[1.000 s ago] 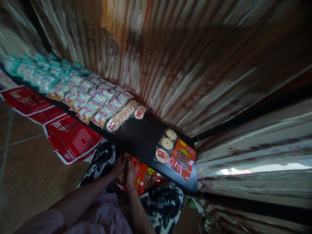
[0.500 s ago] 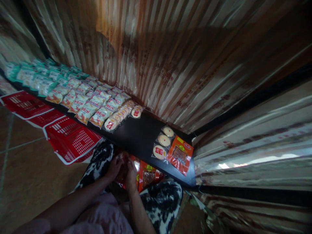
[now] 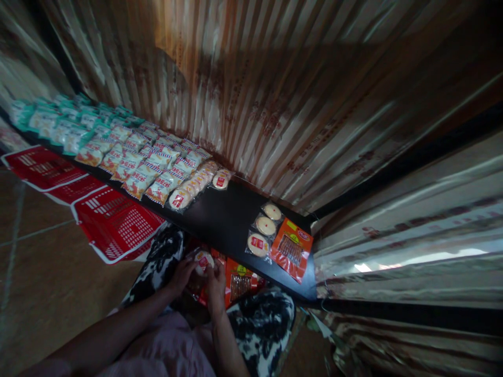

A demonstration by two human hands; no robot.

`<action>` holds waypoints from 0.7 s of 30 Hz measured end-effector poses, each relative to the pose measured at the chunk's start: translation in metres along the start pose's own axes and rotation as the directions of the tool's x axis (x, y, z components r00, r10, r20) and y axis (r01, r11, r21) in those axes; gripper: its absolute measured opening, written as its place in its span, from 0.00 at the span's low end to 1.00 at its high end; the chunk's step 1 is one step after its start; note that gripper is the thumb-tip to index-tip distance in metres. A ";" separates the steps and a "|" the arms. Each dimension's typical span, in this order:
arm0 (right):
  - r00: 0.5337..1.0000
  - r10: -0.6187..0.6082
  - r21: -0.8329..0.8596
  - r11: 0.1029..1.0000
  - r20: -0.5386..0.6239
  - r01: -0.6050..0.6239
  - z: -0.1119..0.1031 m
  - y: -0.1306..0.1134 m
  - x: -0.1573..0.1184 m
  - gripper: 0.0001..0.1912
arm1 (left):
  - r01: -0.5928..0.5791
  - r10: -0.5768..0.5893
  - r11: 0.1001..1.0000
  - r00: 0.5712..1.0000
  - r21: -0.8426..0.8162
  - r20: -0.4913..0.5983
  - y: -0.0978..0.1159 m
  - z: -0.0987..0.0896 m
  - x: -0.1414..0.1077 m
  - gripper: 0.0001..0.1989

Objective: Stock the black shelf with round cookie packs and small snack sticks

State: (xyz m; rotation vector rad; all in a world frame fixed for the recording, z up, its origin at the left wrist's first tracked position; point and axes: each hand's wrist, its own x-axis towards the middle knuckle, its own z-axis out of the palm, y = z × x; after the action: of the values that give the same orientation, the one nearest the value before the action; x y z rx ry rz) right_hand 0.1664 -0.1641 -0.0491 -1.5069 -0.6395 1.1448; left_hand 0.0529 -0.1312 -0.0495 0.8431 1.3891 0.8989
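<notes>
Between my two hands is a round, pale pastry [image 3: 204, 260] in clear wrap with a red label. My left hand [image 3: 183, 273] has its fingers closed on the left side of the wrap. On the other side, my right hand [image 3: 215, 285] pinches the right edge. Under them, between my knees, lie orange snack packs [image 3: 239, 285] with brown sticks showing, partly hidden by my hands. Three similar pastries [image 3: 265, 226] lie in a line on the black shelf [image 3: 222, 222], beside another orange pack [image 3: 292, 250]. A single pastry [image 3: 221, 179] rests near the shelf's back edge.
A row of overlapping wrapped pastries [image 3: 192, 187] lies beside several white-and-orange snack bags [image 3: 141, 167]. Teal bags [image 3: 65, 123] fill the far left of the shelf. Red baskets [image 3: 120, 222] stand on the floor along its front. A striped plastic curtain [image 3: 251, 94] hangs behind.
The wrapped pastry has come up into view between my hands, its red label now showing. My right hand has shifted slightly to the right. Things on the shelf look the same.
</notes>
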 end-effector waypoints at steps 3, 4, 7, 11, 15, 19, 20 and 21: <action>0.995 0.085 0.108 0.990 0.045 -0.090 -0.002 -0.003 -0.006 0.19 | 0.018 -0.015 0.998 0.998 -0.058 0.053 -0.001 0.000 0.001 0.17; 0.993 0.101 0.139 0.984 0.056 -0.108 -0.003 -0.004 -0.008 0.17 | 0.024 -0.018 0.997 0.998 -0.075 0.068 -0.001 0.000 0.001 0.17; 0.991 0.118 0.175 0.976 0.064 -0.128 -0.007 -0.004 -0.014 0.16 | 0.040 -0.034 0.996 0.996 -0.079 0.082 -0.002 0.000 0.001 0.20; 0.987 0.138 0.179 0.972 0.086 -0.151 -0.011 -0.003 -0.018 0.17 | 0.026 -0.025 0.999 0.998 -0.019 0.050 -0.005 0.000 0.003 0.22; 0.978 0.152 0.201 0.963 0.146 -0.180 -0.012 -0.004 -0.021 0.22 | 0.032 -0.031 0.999 0.997 -0.018 0.077 -0.008 -0.001 0.003 0.23; 0.961 0.142 0.273 0.940 0.237 -0.206 -0.013 -0.008 -0.024 0.22 | 0.040 -0.036 0.998 0.996 -0.045 0.080 -0.010 -0.001 0.004 0.24; 0.960 0.139 0.284 0.936 0.245 -0.208 -0.013 -0.009 -0.025 0.22 | 0.037 -0.033 0.998 0.996 -0.047 0.080 -0.011 -0.001 0.004 0.25; 0.959 0.136 0.289 0.934 0.250 -0.208 -0.013 -0.011 -0.025 0.22 | 0.033 -0.029 0.998 0.997 -0.046 0.077 -0.011 -0.001 0.005 0.25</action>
State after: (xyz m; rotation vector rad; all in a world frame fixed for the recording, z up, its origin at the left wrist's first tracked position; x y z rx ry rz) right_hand 0.1699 -0.1887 -0.0316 -1.1873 -0.4540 1.4947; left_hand 0.0520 -0.1319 -0.0617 0.8102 1.3061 0.8641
